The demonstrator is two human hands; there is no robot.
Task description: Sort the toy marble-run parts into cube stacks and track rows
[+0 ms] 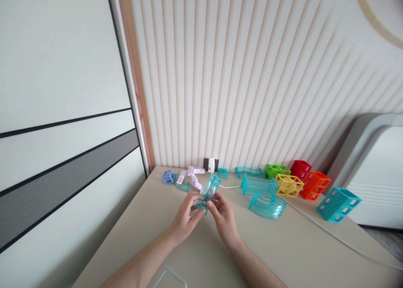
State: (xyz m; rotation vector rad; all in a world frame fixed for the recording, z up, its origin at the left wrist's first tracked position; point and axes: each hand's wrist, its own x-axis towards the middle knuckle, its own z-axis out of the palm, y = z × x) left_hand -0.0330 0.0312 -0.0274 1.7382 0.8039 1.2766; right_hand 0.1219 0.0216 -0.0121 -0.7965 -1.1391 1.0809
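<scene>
Between my two hands, a translucent teal toy track piece (211, 187) is held tilted above the table, its upper end leaning to the right. My left hand (188, 216) grips its lower left side with thumb and fingers. On the lower right side, my right hand (222, 216) closes on the same piece, thumb in front. The fingers partly hide its lower end. Just behind the hands lie pale purple connected blocks (192, 175), a curved teal piece (181, 184) and a small blue open-frame cube (168, 177).
To the right are a ribbed teal track (258, 185), a curved teal track (267, 206), and green (277, 171), yellow (289, 185), red (300, 168), orange (315, 184) and teal (338, 205) frame blocks. A white cable (330, 232) crosses the table from a plug (211, 165) at the wall.
</scene>
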